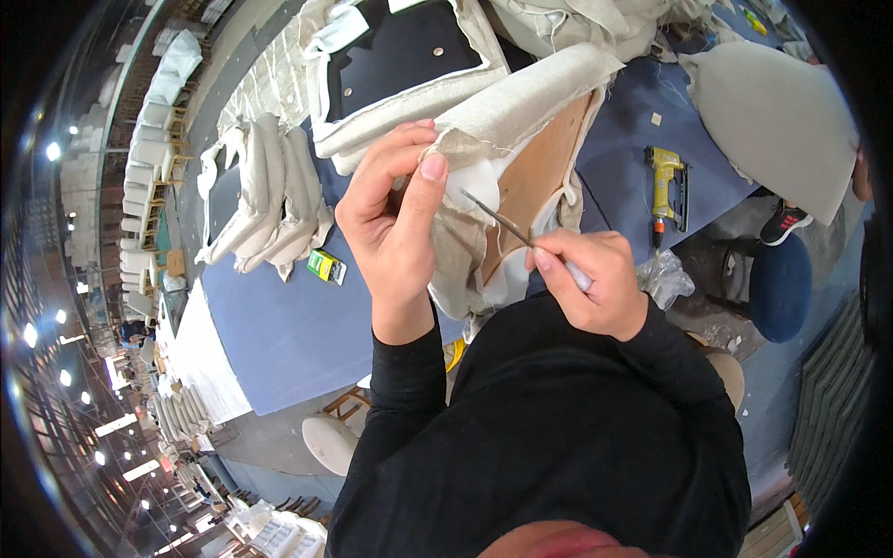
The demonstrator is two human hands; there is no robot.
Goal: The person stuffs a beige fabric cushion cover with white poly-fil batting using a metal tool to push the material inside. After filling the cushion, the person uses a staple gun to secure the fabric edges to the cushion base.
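A beige upholstered panel [526, 93] with a bare wooden board [544, 167] on its underside stands tilted on the table in front of me. My left hand [395, 223] pinches the loose fabric at its near corner between thumb and fingers. White padding [479, 186] shows under that fabric. My right hand [600, 284] is closed round a screwdriver-like tool [498, 219] with a thin dark shaft and a pale handle, mostly hidden in the palm. The shaft points up and left toward the padding near my left fingers; whether its tip touches anything I cannot tell.
On the blue-covered table [270, 344] lie a yellow staple gun [664, 181], a green-yellow box [326, 266] and several beige upholstered pieces [270, 195]. A rounded beige panel [772, 112] is at the right, near another person's shoe [786, 224]. A blue stool [781, 288] stands beside the table.
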